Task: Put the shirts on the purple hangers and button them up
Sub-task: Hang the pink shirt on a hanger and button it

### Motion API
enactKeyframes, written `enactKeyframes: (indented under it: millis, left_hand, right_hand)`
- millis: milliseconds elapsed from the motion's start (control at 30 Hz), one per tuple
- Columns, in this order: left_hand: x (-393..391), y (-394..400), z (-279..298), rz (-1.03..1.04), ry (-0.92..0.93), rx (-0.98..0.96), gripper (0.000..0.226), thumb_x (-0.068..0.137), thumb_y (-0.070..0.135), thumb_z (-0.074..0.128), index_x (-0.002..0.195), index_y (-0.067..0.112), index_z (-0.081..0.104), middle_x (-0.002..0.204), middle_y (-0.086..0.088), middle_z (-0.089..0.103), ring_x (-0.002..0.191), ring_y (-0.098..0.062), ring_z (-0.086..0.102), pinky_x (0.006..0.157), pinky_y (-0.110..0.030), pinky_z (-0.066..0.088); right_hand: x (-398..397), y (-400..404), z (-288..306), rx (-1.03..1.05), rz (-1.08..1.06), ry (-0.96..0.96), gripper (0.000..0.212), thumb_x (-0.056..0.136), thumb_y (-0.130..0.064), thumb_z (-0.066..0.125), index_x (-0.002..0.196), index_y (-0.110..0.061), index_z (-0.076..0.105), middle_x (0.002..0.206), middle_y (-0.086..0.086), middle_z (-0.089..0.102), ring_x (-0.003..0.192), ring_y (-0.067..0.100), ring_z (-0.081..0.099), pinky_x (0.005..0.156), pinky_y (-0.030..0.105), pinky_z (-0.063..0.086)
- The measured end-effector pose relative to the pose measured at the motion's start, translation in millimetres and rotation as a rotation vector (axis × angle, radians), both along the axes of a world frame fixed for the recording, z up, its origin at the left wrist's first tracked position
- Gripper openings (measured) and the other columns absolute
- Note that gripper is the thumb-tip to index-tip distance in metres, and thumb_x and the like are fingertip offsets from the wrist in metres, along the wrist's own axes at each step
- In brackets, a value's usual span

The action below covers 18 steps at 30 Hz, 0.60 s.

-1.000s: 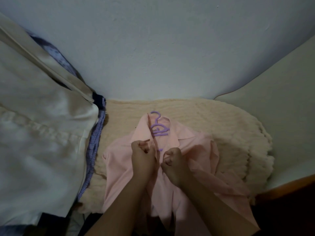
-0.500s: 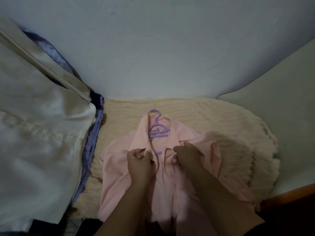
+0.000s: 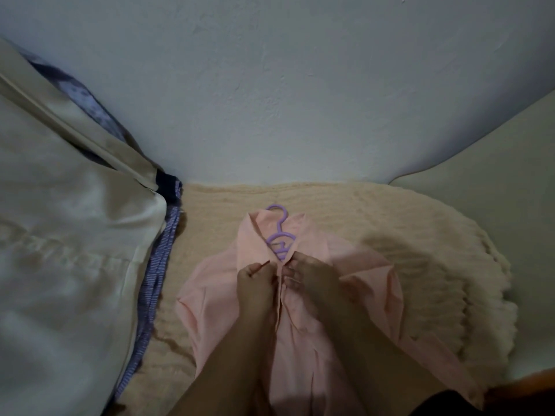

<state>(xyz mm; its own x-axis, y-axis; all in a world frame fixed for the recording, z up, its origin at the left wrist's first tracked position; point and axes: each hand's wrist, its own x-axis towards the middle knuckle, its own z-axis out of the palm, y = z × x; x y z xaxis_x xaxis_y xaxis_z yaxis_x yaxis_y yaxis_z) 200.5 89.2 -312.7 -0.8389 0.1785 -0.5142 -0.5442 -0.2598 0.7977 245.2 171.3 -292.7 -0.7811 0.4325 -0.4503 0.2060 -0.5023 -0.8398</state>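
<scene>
The left hand (image 3: pixel 255 280) and the right hand (image 3: pixel 309 277) meet at the middle of the pink shirt (image 3: pixel 300 340), just below its collar. Each hand has its fingertips curled onto one edge of the shirt front, the left pinching the left edge and the right pinching the right edge, and the two edges are drawn together between them. It looks like work on a top button, though no button or hole can be made out in the dim light.

Just beyond the hands, the purple hanger (image 3: pixel 280 235) sits inside the collar, its hook poking out at the far end and pointing away from the person. So the hanging step seems done for this shirt, and the buttoning appears to be at its start: below the hands the front edges lie close together but look loose and unfastened, as far as one can tell.

The shirt is pale pink, soft and creased, spread face up with its sleeves bunched at either side. It lies on a cream blanket (image 3: pixel 375 235) with a ridged weave. To the left lies a heap of pale cloth (image 3: pixel 69 250) over a blue striped fabric (image 3: pixel 156 265), perhaps more clothes still to do. A plain wall (image 3: pixel 285 85) stands on the far side.
</scene>
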Motion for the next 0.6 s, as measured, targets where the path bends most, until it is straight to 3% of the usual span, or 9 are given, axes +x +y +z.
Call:
enactKeyframes:
  millis: [100,200,267,433,500,600]
  left_hand:
    - [6,-4,-12,0.002,0.041,-0.056,0.027,0.069,0.017,0.072,0.089,0.013,0.054,0.077,-0.018,0.058,0.072,-0.024,0.054,0.073,-0.042,0.049]
    - [5,-5,-17,-0.011,0.053,-0.057,0.041,0.059,0.025,0.076,0.092,0.012,0.055,0.087,-0.031,0.061,0.074,-0.027,0.059,0.081,-0.051,0.053]
    - [5,-5,-12,0.019,0.019,-0.009,0.042,0.064,0.017,0.077,0.098,0.005,0.056,0.092,-0.034,0.061,0.076,-0.03,0.061,0.083,-0.055,0.052]
    - [5,-6,-2,0.045,0.022,0.099,0.022,0.081,0.0,0.069,0.093,0.007,0.053,0.073,-0.015,0.063,0.06,-0.02,0.059,0.06,-0.03,0.051]
    - [7,-7,-1,0.038,0.038,0.087,0.024,0.078,-0.002,0.071,0.094,0.007,0.054,0.075,-0.014,0.066,0.066,-0.023,0.062,0.066,-0.034,0.054]
    - [9,-8,-4,0.03,0.073,0.058,0.041,0.065,0.002,0.078,0.097,0.006,0.054,0.08,-0.017,0.066,0.077,-0.028,0.063,0.084,-0.051,0.053]
  right_hand:
    - [2,-7,-9,0.056,-0.163,-0.041,0.024,0.09,0.002,0.053,0.077,-0.01,0.068,0.068,0.006,0.065,0.059,0.013,0.058,0.057,0.022,0.048]
    - [3,-10,-4,0.02,-0.233,-0.01,0.018,0.087,0.001,0.058,0.076,-0.008,0.069,0.06,0.005,0.064,0.051,0.012,0.056,0.051,0.022,0.047]
    - [2,-9,-1,0.087,-0.269,0.003,0.015,0.085,0.001,0.061,0.077,-0.008,0.071,0.06,0.003,0.066,0.051,0.011,0.056,0.049,0.022,0.046]
    - [-2,-7,10,0.747,-0.231,-0.146,0.011,0.083,-0.005,0.064,0.087,-0.004,0.074,0.078,0.004,0.07,0.073,0.009,0.064,0.07,0.021,0.048]
    - [-5,-8,13,0.914,-0.153,-0.172,0.014,0.083,-0.006,0.062,0.091,0.0,0.072,0.087,0.014,0.072,0.085,0.024,0.065,0.078,0.031,0.049]
    - [-5,-9,15,1.011,-0.069,-0.171,0.018,0.084,-0.004,0.06,0.095,0.003,0.072,0.095,0.02,0.071,0.092,0.031,0.065,0.082,0.034,0.047]
